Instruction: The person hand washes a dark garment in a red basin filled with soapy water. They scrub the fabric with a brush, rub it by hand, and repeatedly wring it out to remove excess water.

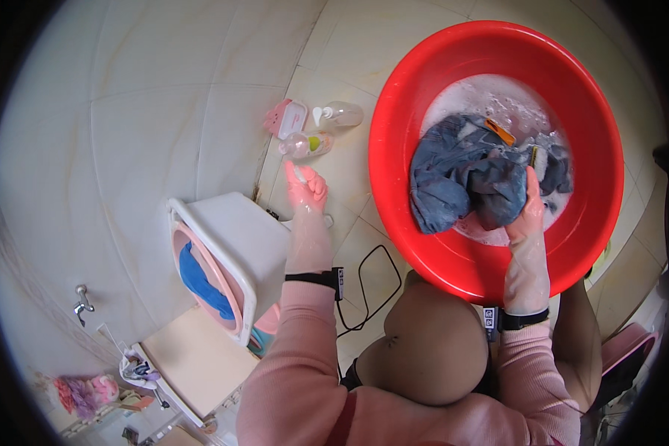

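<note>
My left hand [308,188], in a wet pink rubber glove, is raised left of the red plastic basin [387,139]. Its fingers curl around a small whitish object [299,175], too small to name. My right hand [527,209], gloved alike, is inside the basin and grips a wet blue-grey garment [451,173] by a bunched fold. Beneath the garment is sudsy water [482,92]. A flat orange piece [500,132] lies on the cloth, and a white-bristled brush [539,163] rests just beyond my right fingertips.
Past my left hand are a clear bottle [310,145], a pump bottle [343,114] and a pink-and-white box [290,118]. A white tub [245,223] holding a pink basin [198,240] with blue cloth [206,281] stands left. A black cable [380,247] loops across the tiles.
</note>
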The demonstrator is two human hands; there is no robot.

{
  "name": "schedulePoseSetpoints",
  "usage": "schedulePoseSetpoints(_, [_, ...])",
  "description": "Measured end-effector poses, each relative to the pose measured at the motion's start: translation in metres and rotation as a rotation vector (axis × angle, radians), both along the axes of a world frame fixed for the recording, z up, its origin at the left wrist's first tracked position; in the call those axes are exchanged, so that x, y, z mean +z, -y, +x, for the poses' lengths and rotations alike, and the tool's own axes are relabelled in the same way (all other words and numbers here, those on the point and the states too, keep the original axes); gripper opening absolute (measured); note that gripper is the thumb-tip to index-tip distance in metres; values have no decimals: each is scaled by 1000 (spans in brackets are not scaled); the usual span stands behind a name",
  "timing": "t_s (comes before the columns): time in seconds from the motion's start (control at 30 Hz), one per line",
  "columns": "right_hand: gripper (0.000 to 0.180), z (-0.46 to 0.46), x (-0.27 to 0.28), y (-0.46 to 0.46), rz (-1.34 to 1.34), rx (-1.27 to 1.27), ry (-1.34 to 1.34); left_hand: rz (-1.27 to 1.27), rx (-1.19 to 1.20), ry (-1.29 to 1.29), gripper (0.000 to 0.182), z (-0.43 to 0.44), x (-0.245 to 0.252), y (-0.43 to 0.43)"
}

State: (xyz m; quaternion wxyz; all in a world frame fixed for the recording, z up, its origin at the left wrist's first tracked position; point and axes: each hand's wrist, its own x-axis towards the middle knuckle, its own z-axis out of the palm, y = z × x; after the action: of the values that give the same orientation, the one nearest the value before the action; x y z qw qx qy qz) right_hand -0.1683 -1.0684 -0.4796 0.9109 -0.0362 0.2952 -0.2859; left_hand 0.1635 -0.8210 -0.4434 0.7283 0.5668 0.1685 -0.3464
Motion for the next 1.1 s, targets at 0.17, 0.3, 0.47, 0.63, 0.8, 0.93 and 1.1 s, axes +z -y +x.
schedulePoseSetpoints(0.17, [38, -16, -19, 5, -41, -43, -264, 96, 340, 32, 56, 40, -36, -29])
schedulePoseSetpoints(0.3, [43, -25, -21, 14, -10, 24, -295, 239, 498, 147, 49, 104, -35, -37])
schedulePoseSetpoints(0.47, [44, -23, -3, 19, -135, 97, -351, 540, 203, -10, 49, 171, -48, -44])
schedulePoseSetpoints(0.63, [43, -15, 14, 17, -219, 131, -458, 708, 215, -96, 60, 190, -81, -47])
schedulePoseSetpoints(0.8, [44, -11, 17, 15, -419, 143, -577, 789, 302, -42, 63, 199, -109, -42])
schedulePoseSetpoints(0.93, [44, -13, 15, 15, -96, 121, -301, 758, 305, -112, 52, 221, -125, -51])
schedulePoseSetpoints(1.1, [45, -21, 6, 12, -263, 55, -522, 806, 75, -61, 21, 249, -146, -69])
